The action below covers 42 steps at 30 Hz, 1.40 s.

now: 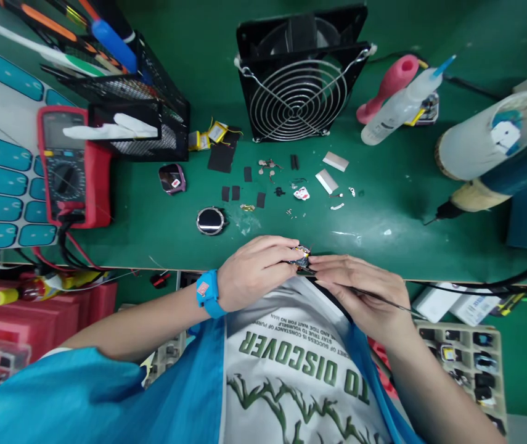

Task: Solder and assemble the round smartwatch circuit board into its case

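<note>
My left hand (263, 265), with a blue strap on its wrist, pinches a small electronic assembly (301, 254) at the front edge of the green bench. Yellow and dark parts of it show between the fingers; the rest is covered. From the other side my right hand (365, 290) is closed around a slim dark tool (388, 301), its kind unclear. One end lies at the assembly, while the thin other end sticks out behind the hand. Beyond my hands lie a round watch (211, 221), a purple-rimmed square watch (172, 179) and small loose parts (269, 165).
A black fan (298, 92) stands at the back. To the left are a red multimeter (66, 166) and a mesh tool holder (166, 98). On the right are a dropper bottle (399, 105), a white cylinder (480, 139) and an electric screwdriver (489, 191). Silver batteries (326, 181) lie mid-bench.
</note>
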Each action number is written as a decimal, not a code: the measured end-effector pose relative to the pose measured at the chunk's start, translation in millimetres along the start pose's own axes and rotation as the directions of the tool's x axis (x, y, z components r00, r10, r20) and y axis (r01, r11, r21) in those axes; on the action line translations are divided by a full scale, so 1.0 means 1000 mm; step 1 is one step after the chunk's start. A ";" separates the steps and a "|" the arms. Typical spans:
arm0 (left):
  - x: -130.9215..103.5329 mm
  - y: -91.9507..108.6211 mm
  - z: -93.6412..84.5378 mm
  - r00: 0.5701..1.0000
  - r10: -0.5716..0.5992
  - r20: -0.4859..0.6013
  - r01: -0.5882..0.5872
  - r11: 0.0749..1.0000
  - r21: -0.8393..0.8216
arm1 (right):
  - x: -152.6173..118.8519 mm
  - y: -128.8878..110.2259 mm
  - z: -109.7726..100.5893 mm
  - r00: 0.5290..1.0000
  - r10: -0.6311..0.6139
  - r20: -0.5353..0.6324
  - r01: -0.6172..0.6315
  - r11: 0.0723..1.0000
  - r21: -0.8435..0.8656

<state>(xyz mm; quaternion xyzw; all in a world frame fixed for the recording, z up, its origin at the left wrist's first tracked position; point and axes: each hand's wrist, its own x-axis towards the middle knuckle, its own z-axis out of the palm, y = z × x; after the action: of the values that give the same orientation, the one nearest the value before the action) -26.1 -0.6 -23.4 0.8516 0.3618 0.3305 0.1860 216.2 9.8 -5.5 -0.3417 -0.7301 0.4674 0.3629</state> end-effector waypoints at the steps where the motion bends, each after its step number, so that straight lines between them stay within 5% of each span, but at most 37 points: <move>1: 0.000 0.000 -0.001 1.000 0.000 0.003 0.000 1.000 -0.003 | 0.000 0.000 -0.001 1.000 0.000 0.003 0.000 1.000 0.006; 34: 0.002 0.003 -0.002 1.000 0.005 -0.006 -0.005 1.000 0.013 | -0.004 0.005 0.000 0.999 -0.034 -0.003 0.034 0.998 0.049; 42: 0.003 0.004 -0.005 0.998 -0.057 0.017 0.058 0.995 -0.079 | -0.004 0.010 -0.020 0.959 0.191 -0.210 -0.159 0.974 0.160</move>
<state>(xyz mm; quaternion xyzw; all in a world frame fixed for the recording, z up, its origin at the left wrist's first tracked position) -26.2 -0.8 -16.7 0.8353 0.3712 0.3328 0.2319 236.8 18.7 -9.4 -0.4291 -0.6164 0.5068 0.4232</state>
